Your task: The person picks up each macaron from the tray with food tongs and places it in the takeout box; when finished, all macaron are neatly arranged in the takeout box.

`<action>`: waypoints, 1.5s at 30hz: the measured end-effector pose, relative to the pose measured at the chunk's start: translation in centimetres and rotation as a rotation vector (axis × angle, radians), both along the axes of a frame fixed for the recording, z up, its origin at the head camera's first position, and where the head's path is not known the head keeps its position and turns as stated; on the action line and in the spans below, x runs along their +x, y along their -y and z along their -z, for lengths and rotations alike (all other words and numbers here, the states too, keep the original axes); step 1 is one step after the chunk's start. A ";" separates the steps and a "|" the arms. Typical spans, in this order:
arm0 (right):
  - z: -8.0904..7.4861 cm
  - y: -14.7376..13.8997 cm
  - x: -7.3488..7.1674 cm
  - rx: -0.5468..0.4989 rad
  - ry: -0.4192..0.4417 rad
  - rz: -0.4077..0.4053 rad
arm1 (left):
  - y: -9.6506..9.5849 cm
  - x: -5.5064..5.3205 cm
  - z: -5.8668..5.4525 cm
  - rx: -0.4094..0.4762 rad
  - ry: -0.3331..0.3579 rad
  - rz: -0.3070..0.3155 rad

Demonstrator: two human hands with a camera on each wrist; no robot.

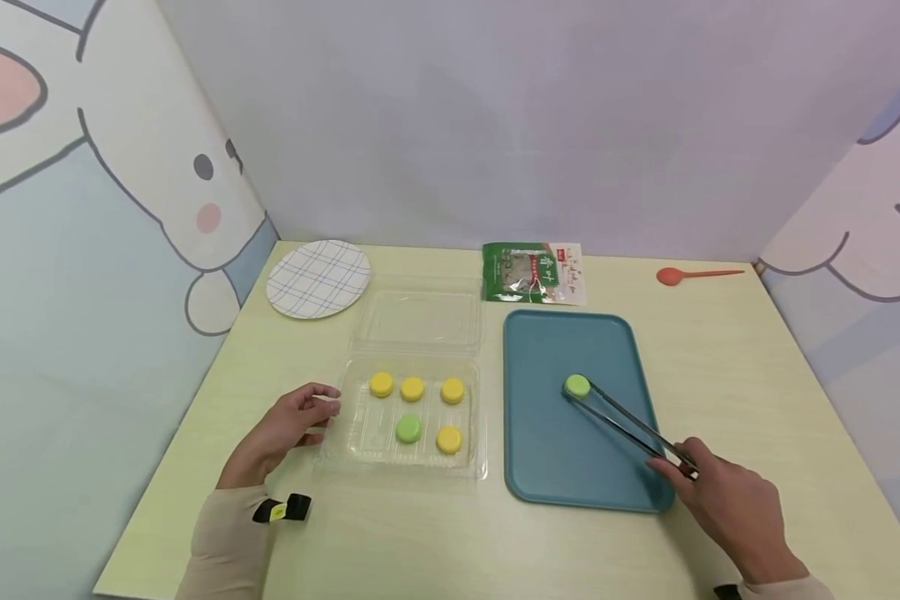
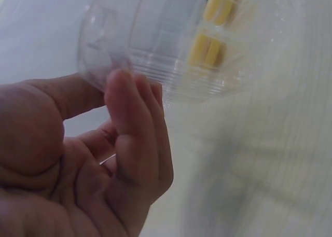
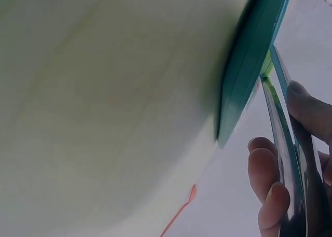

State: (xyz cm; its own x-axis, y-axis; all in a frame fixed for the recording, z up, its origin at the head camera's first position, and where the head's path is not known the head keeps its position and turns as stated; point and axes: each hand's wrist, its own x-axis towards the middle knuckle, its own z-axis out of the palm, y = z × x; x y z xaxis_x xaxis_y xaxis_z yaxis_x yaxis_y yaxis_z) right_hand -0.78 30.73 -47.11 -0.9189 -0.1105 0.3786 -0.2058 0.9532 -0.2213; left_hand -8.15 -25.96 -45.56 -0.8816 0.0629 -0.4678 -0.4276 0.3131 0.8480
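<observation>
My right hand (image 1: 735, 504) grips a pair of metal tongs (image 1: 622, 425). Between the tips of the tongs is a green macaron (image 1: 577, 385), over the blue tray (image 1: 570, 467). The right wrist view shows fingers and thumb on both arms of the tongs (image 3: 282, 112). To the left, a clear plastic box (image 1: 352, 433) lies with its lid (image 1: 420, 321) folded back. Inside are several yellow macarons (image 1: 412, 388) and one green macaron (image 1: 408, 428). My left hand (image 1: 288, 429) pinches the box's left edge, thumb and fingertips at the clear wall (image 2: 150, 35) in the left wrist view.
A white plate with a blue checked pattern (image 1: 318, 279) sits at the back left. Behind the tray lies a green and white packet (image 1: 534, 272). An orange spoon (image 1: 671, 276) is at the back right. Walls (image 1: 510, 125) border the table at the back and both sides.
</observation>
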 end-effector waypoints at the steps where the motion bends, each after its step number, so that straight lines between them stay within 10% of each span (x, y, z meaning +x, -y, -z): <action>1: 0.0 0.0 -0.1 -0.002 0.001 -0.001 | 0.0 0.0 0.0 0.002 0.000 -0.001; 45: -1.8 5.9 -4.1 -0.024 -0.182 -0.257 | -0.1 0.2 -0.2 0.026 -0.014 0.007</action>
